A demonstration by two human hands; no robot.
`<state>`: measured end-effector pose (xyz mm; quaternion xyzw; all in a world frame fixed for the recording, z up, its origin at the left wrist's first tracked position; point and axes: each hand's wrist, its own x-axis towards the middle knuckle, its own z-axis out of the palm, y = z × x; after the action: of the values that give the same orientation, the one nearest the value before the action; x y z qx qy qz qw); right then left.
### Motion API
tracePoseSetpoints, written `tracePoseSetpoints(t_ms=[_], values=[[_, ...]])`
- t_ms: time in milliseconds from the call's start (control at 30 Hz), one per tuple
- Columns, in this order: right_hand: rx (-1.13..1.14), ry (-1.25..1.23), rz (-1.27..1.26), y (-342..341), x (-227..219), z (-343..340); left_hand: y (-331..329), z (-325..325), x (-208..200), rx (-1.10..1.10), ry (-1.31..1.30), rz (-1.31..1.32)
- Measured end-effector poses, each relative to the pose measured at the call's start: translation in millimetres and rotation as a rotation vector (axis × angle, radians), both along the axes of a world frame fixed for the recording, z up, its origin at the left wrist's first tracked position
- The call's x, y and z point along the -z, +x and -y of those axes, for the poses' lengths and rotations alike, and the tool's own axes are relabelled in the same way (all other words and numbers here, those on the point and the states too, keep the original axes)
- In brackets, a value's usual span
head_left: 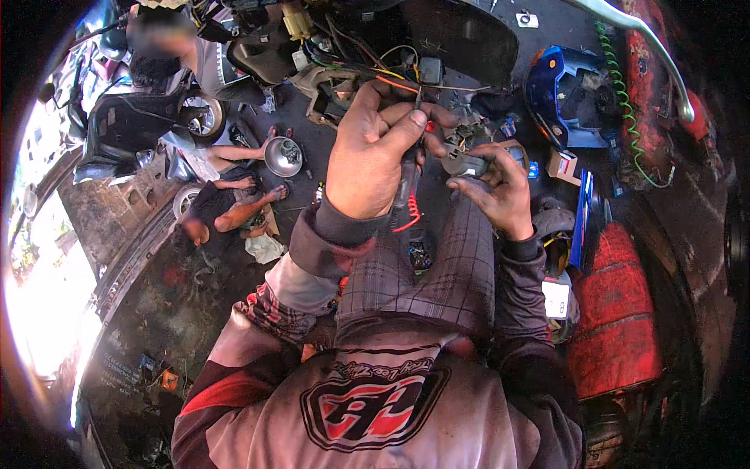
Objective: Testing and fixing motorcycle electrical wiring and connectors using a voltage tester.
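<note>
My left hand (366,160) is closed around a slim probe with a clear handle (403,191), its thin metal tip (419,99) rising past the thumb. A red coiled cord (409,219) hangs below the handle. Just right of it, my right hand (504,191) grips a small round metal part (462,162) between thumb and fingers. Small metal pieces (467,134) show at the part's far side, close to the left fingertips; whether the probe touches them I cannot tell. Yellow and orange wires (397,81) run just beyond my left hand.
A metal bowl (283,157) stands on the floor at left, near two other people, one in a grey shirt (215,70). A blue fairing (558,94), a green coiled hose (617,86), an open carton (562,166) and a red cushioned seat (617,313) lie at right.
</note>
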<state>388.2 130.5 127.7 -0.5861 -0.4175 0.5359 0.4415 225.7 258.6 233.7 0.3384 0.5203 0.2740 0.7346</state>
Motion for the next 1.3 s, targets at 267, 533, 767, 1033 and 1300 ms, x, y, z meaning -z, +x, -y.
tracePoseSetpoints(t_ms=[267,533,767,1033,1300], values=[[-0.059,0.016,0.047,4,-10,-6,-4,2,3,-0.015,-0.01,0.02],[-0.07,0.022,0.059,1,-10,-6,-5,1,2,0.004,0.021,0.029],[-0.045,0.02,0.049,0,-7,-5,-3,3,1,-0.018,-0.017,0.025],[-0.057,0.014,0.033,2,-8,-5,-5,3,3,-0.014,0.007,0.027],[-0.039,0.005,-0.031,-3,2,-1,-5,4,3,-0.031,-0.027,0.049]])
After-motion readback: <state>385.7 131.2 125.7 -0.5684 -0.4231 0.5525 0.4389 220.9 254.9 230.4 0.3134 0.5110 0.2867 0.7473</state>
